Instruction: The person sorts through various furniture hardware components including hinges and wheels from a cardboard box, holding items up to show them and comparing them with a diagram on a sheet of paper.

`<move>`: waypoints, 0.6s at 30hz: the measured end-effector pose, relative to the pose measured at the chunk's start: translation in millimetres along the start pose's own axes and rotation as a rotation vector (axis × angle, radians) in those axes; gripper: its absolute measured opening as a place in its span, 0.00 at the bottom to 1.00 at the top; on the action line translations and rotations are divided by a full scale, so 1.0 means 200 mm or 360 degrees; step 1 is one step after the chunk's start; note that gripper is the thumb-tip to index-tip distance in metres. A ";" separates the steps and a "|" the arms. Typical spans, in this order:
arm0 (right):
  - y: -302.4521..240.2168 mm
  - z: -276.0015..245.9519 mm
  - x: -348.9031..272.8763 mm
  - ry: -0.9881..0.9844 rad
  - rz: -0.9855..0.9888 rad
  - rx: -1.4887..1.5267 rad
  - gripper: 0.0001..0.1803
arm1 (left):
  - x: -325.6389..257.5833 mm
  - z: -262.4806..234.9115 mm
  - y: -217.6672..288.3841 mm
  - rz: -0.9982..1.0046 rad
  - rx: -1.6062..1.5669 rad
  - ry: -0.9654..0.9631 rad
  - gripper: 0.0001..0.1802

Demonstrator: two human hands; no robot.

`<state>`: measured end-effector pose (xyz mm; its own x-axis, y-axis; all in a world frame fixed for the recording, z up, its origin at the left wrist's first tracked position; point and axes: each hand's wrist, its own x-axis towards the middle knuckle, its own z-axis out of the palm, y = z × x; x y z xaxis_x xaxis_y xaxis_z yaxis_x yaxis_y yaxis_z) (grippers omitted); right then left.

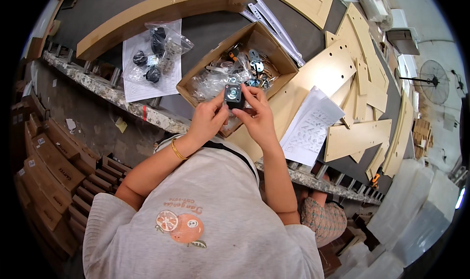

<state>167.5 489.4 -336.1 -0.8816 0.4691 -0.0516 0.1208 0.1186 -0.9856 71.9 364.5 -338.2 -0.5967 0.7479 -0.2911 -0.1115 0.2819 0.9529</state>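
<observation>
Between my two hands is a small black square part (234, 94) with a shiny silver round centre, held above the near edge of an open cardboard box (274, 36). My left hand (209, 118) pinches its left side and lower corner. On the other side my right hand (256, 113) grips it with thumb and fingers. Inside the box lie clear plastic bags (210, 85) and loose metal hardware (256, 63). To the left, a clear bag of black and metal parts (159, 53) rests on a printed sheet (139, 90).
Pale wooden panels (318, 75) and an instruction booklet (313, 127) lie to the right. White metal rails (274, 26) sit behind the box, a long cardboard piece (161, 12) at far left. Stacked cartons (51, 166) stand at lower left. Another person's patterned clothing (323, 220) shows at lower right.
</observation>
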 end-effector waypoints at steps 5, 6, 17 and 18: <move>-0.04 0.10 0.00 0.0312 -0.0006 -0.0468 0.33 | 0.00 -0.03 0.02 -0.0018 -0.0173 -0.0089 0.26; -0.04 0.11 0.00 0.0380 -0.0122 -0.0431 0.27 | 0.00 -0.06 0.04 -0.0087 -0.0305 -0.0150 0.26; 0.02 0.12 -0.03 0.0274 0.0093 0.0988 0.26 | -0.06 -0.03 0.03 0.0257 0.0339 0.0019 0.40; 0.01 0.13 -0.03 0.0276 0.0104 0.1088 0.27 | -0.06 -0.02 0.05 0.0265 0.0371 0.0025 0.42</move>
<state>161.8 463.7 -342.8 -0.7902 0.5958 -0.1435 -0.1925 -0.4637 -0.8648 74.3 356.0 -323.9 -0.6041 0.7864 -0.1290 0.1738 0.2880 0.9417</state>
